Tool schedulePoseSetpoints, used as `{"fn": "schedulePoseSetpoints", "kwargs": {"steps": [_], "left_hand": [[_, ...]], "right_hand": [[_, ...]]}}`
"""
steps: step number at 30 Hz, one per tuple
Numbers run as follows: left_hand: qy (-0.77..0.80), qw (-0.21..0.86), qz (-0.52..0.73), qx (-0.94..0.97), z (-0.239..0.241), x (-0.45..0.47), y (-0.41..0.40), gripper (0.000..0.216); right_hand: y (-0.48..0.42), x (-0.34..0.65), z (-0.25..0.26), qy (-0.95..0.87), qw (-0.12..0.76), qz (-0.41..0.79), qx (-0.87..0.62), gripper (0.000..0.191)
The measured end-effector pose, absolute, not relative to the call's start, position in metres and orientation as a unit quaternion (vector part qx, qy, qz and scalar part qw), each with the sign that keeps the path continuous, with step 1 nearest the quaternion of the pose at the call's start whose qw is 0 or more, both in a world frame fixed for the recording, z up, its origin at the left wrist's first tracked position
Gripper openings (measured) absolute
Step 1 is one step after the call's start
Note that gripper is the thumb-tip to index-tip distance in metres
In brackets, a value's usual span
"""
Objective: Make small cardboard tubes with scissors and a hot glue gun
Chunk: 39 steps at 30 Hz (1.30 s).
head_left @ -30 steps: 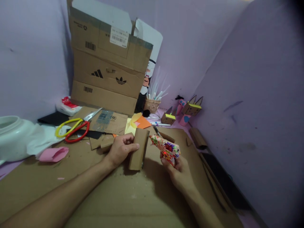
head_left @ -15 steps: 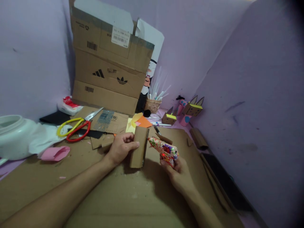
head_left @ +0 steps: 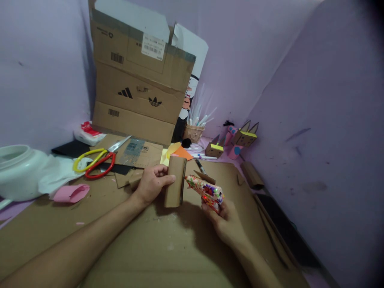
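Glue gun (head_left: 207, 189) held at the edge of a cardboard piece (head_left: 175, 186)

The cardboard piece is gripped by the left hand (head_left: 151, 185), with the thumb (head_left: 168, 180) laid on its face, above the brown sheet (head_left: 144, 250). The glue gun is clasped in the right hand (head_left: 221, 219), and its nozzle (head_left: 186, 179) is pointed at the right edge of the cardboard piece; whether this edge is touched cannot be told. To the left, scissors (head_left: 112, 150) and pink paper (head_left: 64, 194) are seen. Behind, a carton (head_left: 138, 96) is placed upright near a basket (head_left: 194, 134).

Dim indoor light, soft shadows across the cardboard sheet (head_left: 135, 252), blackened upper-right corner, wide-angle stretching, slight blur
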<state>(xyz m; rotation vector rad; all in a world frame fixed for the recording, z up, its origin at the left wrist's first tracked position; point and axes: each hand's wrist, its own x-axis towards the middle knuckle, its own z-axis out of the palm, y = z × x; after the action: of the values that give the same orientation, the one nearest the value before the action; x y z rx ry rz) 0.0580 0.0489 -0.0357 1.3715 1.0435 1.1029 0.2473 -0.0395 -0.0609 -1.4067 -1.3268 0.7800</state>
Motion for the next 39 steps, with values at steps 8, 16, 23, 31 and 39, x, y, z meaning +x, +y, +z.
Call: {"fn": "schedulePoseSetpoints", "kwargs": {"steps": [8,16,23,31,39], "left_hand": [[0.435,0.517,0.479,0.561,-0.037,0.058,0.053,0.019],[0.427,0.517,0.500,0.549,-0.037,0.056,0.058,0.018],[0.430,0.519,0.506,0.539,-0.034,0.055,0.059,0.018],[0.429,0.513,0.519,0.532,-0.036,0.053,0.063,0.018],[0.433,0.511,0.528,0.522,-0.035,0.050,0.066,0.018]], "right_hand": [[-0.040,0.250,-0.067,-0.564,0.476,0.326,-0.592,0.018],[-0.040,0.253,-0.077,-0.574,0.463,0.343,-0.582,0.018],[-0.041,0.249,-0.070,-0.578,0.459,0.343,-0.581,0.016],[-0.043,0.247,-0.062,-0.592,0.455,0.340,-0.572,0.016],[-0.044,0.251,-0.068,-0.605,0.440,0.326,-0.578,0.022]]}}
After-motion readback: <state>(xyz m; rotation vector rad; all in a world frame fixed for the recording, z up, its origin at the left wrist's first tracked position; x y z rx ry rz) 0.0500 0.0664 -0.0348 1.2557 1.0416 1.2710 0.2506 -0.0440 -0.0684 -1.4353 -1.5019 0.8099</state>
